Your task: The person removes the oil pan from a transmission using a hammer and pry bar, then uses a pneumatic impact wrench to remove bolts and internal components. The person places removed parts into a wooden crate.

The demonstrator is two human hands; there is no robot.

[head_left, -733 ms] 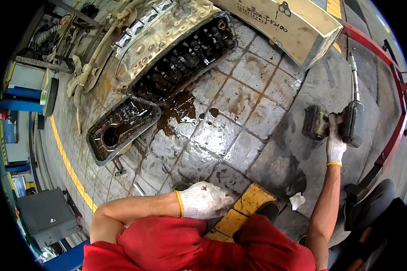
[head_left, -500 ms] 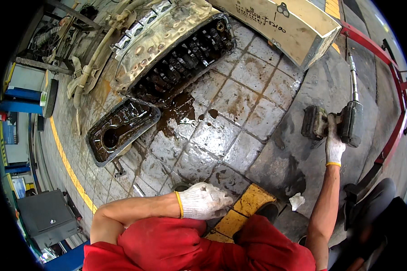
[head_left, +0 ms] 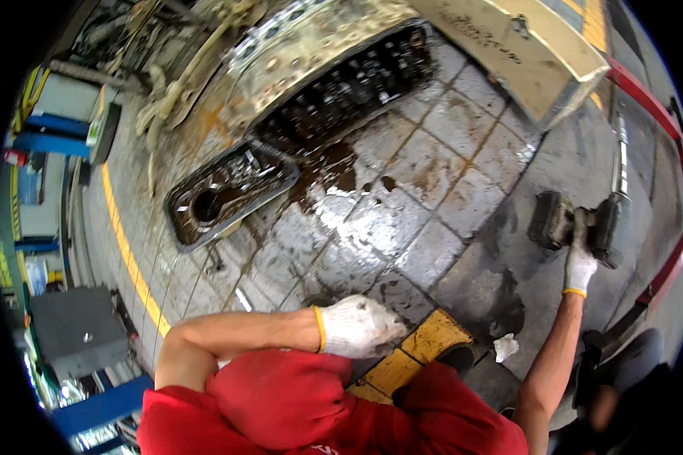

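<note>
My right hand (head_left: 580,254), in a white glove, is wrapped round the handle of a dark cordless impact wrench (head_left: 605,231) at the right. A long silver extension (head_left: 622,163) points away from the tool over the dark floor. My left hand (head_left: 364,326), also gloved, is held in front of my red-clothed knee with its fingers curled; what they hold, if anything, is hidden. Beyond it lies a removed oil pan (head_left: 231,199), its inside wet with dark oil. It sits against the opened engine block (head_left: 303,49), whose dark inner parts face me.
Dark oil (head_left: 330,174) is spilled on the tiles beside the pan. A wooden crate (head_left: 539,57) stands far right, near a red metal frame (head_left: 649,98). A crumpled white scrap (head_left: 506,347) lies near my right forearm. A grey cabinet (head_left: 80,330) is at left.
The view has shifted, so the engine, pan and crate appear further right. My right hand keeps its grip on the impact wrench, and my left hand stays curled by my knee.
</note>
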